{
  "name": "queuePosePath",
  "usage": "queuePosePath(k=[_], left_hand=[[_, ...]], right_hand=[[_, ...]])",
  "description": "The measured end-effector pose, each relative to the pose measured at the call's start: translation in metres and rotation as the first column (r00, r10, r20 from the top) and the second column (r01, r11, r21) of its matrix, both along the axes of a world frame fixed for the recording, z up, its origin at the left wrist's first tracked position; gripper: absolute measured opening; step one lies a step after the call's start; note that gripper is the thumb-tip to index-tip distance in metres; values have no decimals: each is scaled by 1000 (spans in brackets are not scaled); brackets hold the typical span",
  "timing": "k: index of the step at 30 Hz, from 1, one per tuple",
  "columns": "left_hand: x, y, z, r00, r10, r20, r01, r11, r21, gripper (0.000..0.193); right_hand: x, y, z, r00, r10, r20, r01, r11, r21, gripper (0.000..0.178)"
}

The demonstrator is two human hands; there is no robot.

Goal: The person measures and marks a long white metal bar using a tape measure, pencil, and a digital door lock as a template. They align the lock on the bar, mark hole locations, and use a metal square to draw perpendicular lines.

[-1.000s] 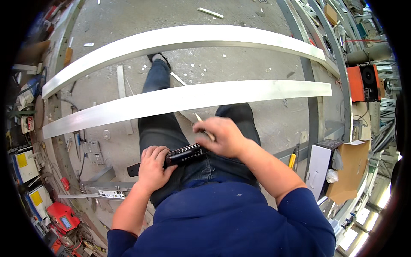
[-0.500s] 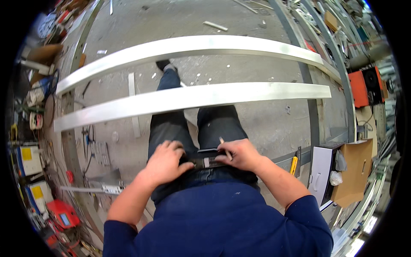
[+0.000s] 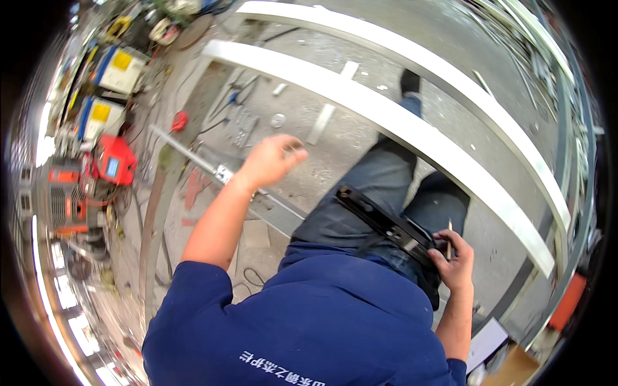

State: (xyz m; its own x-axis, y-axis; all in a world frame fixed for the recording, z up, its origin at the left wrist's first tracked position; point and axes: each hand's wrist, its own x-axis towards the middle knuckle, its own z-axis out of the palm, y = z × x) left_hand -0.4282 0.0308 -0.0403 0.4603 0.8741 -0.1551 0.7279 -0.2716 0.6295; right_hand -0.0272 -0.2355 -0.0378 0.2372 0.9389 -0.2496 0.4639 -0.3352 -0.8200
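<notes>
Device, a long black metal-looking housing [image 3: 386, 222], slants across dark-jeaned lap [image 3: 331, 219] at 4 o'clock from view centre, apart from 2 long silvery-white metal beams [image 3: 360, 103] at 1 o'clock. Handling judged midway: housing neither set aside nor joined to a beam; slim pale wooden pencil [image 3: 450, 231] not put down. Right hand [image 3: 456, 257], 4 o'clock, pinches pencil, fingers curled at housing's end; gripping or just touching, cannot tell. Left hand [image 3: 275, 161], 11 o'clock, empty, half spread over grey concrete floor [image 3: 351, 145].

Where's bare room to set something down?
Free: floor between left hand, nearer white beam and jeans; floor between right hand and that beam. Crowded: far left, with red box and white boxes; jeans, under black device.
</notes>
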Motion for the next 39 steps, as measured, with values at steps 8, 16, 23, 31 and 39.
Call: queuePosePath(k=[8,16,23,31,39], left_hand=[[-231,32,-35,593,805,15,-786,575,228,43],[-307,89,-71,355,933,53,-907,330,261,74],[-351,158,-92,191,967,-170,-907,240,346,114],[-433,227,-111,299,767,-568,-807,521,278,88],[-353,234,-139,503,836,218,-829,538,-151,44]], right_hand=[[-43,33,17,762,446,469,-439,889,-131,66],[-38,48,10,684,462,565,-447,877,-176,54],[-26,69,-6,774,422,472,-377,906,-192,51],[-18,67,12,806,463,369,-422,886,-191,51],[-23,73,22,840,428,333,-359,899,-250,48]])
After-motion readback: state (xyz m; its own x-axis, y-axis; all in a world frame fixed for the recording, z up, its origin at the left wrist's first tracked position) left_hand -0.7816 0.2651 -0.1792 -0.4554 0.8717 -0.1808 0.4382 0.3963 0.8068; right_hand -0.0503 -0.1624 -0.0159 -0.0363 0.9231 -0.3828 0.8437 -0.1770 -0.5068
